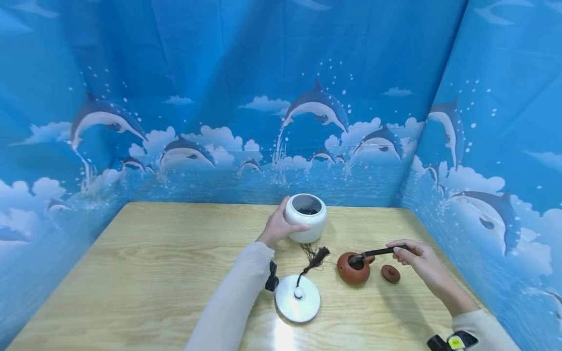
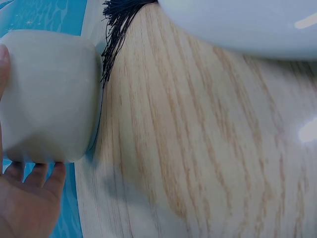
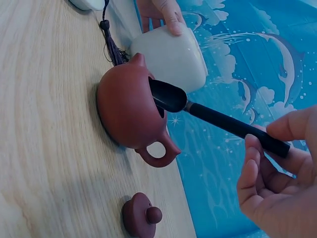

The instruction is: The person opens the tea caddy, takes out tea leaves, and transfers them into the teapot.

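My right hand [image 1: 417, 258] pinches the end of a black tea scoop [image 3: 223, 119] between thumb and fingers. The scoop's bowl dips into the open mouth of a reddish-brown clay teapot [image 1: 351, 274]. My left hand [image 1: 281, 225] grips the side of a white ceramic jar [image 1: 312, 229], thumb across its front; dark leaves [image 1: 307, 211] show inside. In the left wrist view, fingertips [image 2: 55, 171] press against the jar's wall. How much tea is inside the teapot is hidden.
A white jar lid [image 1: 298, 307] with a dark tassel [image 1: 317, 258] lies in front of the jar. The small teapot lid [image 1: 391, 274] rests right of the teapot. Blue dolphin-print curtains [image 1: 246, 122] stand behind and beside the wooden table [image 1: 167, 263].
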Demonstrator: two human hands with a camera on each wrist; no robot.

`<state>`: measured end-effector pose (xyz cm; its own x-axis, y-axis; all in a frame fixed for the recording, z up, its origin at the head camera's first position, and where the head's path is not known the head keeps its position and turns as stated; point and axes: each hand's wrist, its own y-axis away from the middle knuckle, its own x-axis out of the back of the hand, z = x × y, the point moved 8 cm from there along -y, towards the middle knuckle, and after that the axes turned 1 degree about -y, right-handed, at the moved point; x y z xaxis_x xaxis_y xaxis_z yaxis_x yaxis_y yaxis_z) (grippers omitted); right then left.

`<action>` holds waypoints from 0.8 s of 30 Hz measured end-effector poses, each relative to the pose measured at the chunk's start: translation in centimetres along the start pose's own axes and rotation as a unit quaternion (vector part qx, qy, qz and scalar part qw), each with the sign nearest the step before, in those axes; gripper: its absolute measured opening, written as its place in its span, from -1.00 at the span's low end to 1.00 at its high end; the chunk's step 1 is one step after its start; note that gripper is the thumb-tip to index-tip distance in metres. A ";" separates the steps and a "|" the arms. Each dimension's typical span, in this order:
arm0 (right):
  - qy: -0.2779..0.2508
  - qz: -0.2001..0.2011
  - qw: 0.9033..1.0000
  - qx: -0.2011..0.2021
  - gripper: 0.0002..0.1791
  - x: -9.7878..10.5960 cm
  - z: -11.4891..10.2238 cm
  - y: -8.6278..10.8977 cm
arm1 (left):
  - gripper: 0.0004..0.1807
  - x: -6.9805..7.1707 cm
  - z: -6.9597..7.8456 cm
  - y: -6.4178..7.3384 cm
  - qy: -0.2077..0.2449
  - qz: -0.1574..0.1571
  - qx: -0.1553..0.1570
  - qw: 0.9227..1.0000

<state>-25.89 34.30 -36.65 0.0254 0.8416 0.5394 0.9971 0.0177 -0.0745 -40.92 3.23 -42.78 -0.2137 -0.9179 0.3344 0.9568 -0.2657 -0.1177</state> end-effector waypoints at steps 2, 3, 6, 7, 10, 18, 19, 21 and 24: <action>-0.014 0.010 1.000 -0.011 -0.56 0.2 0.2 0.0 | 0.29 0.0 0.0 0.0 0.003 0.000 0.000 1.000; -0.024 0.016 0.999 -0.019 -0.54 0.3 0.3 -0.1 | 0.29 0.0 0.0 0.0 0.004 -0.001 0.000 1.000; -0.051 0.031 0.998 -0.038 -0.53 0.6 0.8 -0.1 | 0.28 0.1 0.1 0.1 0.007 0.000 -0.001 1.000; -0.060 0.035 0.997 -0.045 -0.53 0.7 1.1 -0.1 | 0.28 0.1 0.1 0.2 0.007 0.000 0.000 1.000; -0.090 0.048 0.993 -0.062 -0.61 1.0 1.6 0.0 | 0.26 0.1 0.2 0.2 0.006 0.001 0.002 1.000; -0.228 0.076 0.965 -0.103 -0.78 1.3 2.1 -0.1 | 0.25 0.0 0.1 0.3 0.005 0.000 0.007 1.000; -0.245 0.079 0.961 -0.104 -0.79 1.2 2.0 -0.2 | 0.25 0.0 0.1 0.3 0.004 -0.001 0.008 1.000; -0.270 0.082 0.953 -0.107 -0.80 1.1 1.7 -0.5 | 0.26 0.0 0.1 0.3 0.004 -0.001 0.007 1.000; -0.288 0.085 0.948 -0.104 -0.80 0.7 1.1 -1.0 | 0.26 0.0 0.1 0.2 0.006 -0.001 0.006 1.000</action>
<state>-26.91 35.48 -37.07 0.2027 0.9791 -0.0165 0.9763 -0.2007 0.0807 -40.69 3.23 -42.66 -0.2187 -0.9206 0.3235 0.9585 -0.2648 -0.1056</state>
